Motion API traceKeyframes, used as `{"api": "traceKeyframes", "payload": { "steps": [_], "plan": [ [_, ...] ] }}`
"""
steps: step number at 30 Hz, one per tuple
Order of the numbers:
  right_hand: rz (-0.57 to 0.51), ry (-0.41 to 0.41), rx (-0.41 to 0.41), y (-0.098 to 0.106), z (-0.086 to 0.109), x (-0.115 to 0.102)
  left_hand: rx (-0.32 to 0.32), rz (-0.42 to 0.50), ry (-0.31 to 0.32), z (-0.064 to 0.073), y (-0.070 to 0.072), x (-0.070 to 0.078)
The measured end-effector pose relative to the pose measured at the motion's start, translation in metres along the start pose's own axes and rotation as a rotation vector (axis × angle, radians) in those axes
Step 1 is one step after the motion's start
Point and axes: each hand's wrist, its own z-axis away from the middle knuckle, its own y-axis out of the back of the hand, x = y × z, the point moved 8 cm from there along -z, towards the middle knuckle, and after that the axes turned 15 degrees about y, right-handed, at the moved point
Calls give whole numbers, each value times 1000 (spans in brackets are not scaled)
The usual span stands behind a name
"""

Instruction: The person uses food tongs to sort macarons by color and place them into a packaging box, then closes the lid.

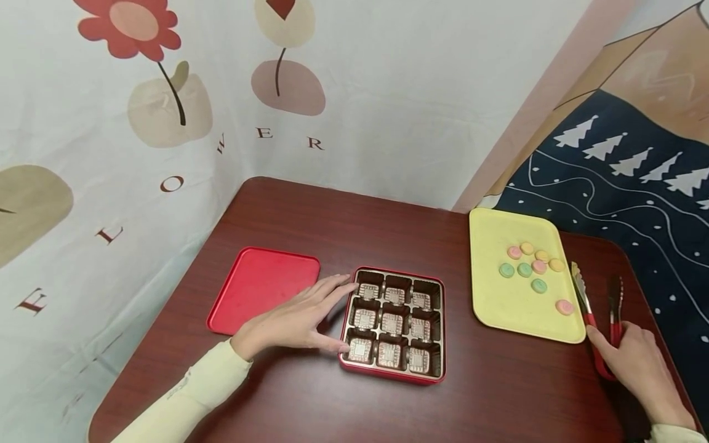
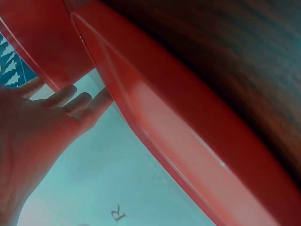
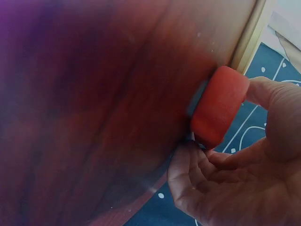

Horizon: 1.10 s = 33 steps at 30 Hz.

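Note:
A red square box (image 1: 390,371) with a brown insert of several compartments, all bare, sits mid-table. At its left side, my left hand (image 1: 293,320) spreads its thumb and fingers along the edge, fingertips right at the rim. A red lid (image 1: 260,289) lies behind that hand to the left; its raised edge (image 2: 188,108) fills much of the left wrist view. At the right, my right hand (image 1: 637,363) holds red-handled tongs (image 1: 600,364) lying beside the yellow tray, their arms apart. In the right wrist view, thumb and fingers flank the red handle end (image 3: 220,106).
The yellow tray (image 1: 498,314) at the back right bears several small round pink, green and yellow macaron-like pieces (image 1: 524,269). A brown wooden table (image 1: 354,224) lies under everything. Printed cloth (image 1: 404,92) hangs behind it and along its sides.

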Motion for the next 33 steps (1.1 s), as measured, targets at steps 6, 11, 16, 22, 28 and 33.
{"api": "traceKeyframes", "payload": {
  "steps": [6,11,16,22,28,33],
  "plan": [
    [-25,-55,-97,-5,-6,7,12,0,-3,-1,-2,-1],
    [13,-151,-153,-6,-7,13,26,14,-11,-1,-3,-2],
    [51,-199,-144,-2,3,24,15,20,-9,-1,-4,-2],
    [3,-277,-44,10,22,38,-5,29,13,0,-2,-2],
    [-29,-288,41,14,39,36,-5,28,23,1,-3,-5],
    [-35,-176,180,26,47,19,6,33,22,0,-5,-5]
  ]
}}
